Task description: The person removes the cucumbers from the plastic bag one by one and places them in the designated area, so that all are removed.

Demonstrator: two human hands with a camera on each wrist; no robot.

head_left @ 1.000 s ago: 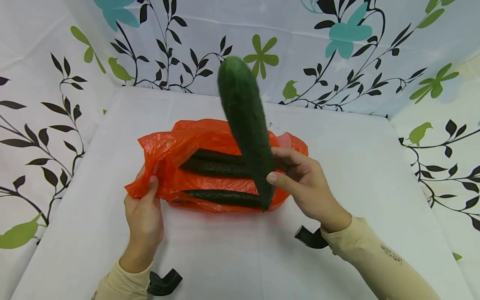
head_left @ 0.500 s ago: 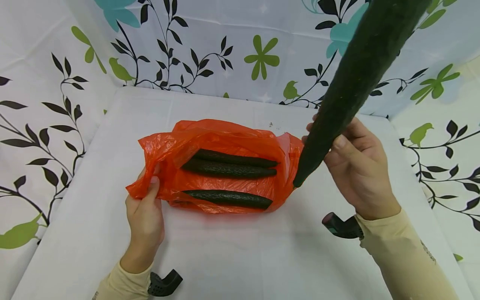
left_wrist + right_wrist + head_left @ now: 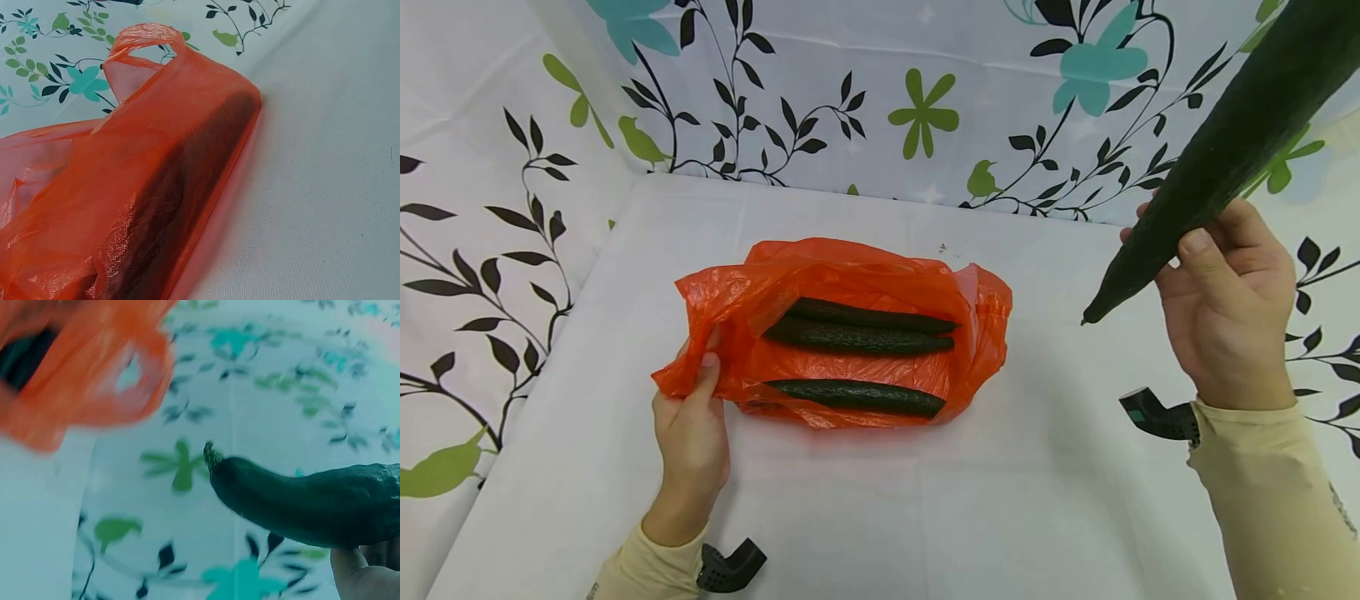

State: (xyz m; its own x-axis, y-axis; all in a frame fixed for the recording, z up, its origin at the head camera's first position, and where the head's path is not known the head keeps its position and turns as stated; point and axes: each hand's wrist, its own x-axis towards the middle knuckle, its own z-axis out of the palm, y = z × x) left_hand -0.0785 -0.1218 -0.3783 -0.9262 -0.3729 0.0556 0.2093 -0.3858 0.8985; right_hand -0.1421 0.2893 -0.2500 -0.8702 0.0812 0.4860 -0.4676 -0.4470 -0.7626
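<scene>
A long green cucumber (image 3: pixel 1217 158) is held up in the air by my right hand (image 3: pixel 1232 308), thumb on its near side, its stem end pointing down and left. In the right wrist view the same cucumber (image 3: pixel 312 503) rests against the fingers, clear of the bag. My left hand (image 3: pixel 691 442) pinches the left edge of a red plastic bag (image 3: pixel 850 362). Inside the bag's opening lie three dark cucumbers: two side by side (image 3: pixel 857 337) and one nearer (image 3: pixel 857 397). Through the red film (image 3: pixel 137 137), a dark shape shows in the left wrist view.
A white cloth (image 3: pixel 925 517) covers the table under the bag. Behind and at the sides hangs a curtain (image 3: pixel 850 83) with printed leaves, birds and flowers. Small crumbs (image 3: pixel 942 248) lie behind the bag. Black devices (image 3: pixel 730 567) are strapped at both wrists.
My right hand has carried the cucumber from above the bag to the right and upward, clear of it. The left hand and the bag have stayed nearly still.
</scene>
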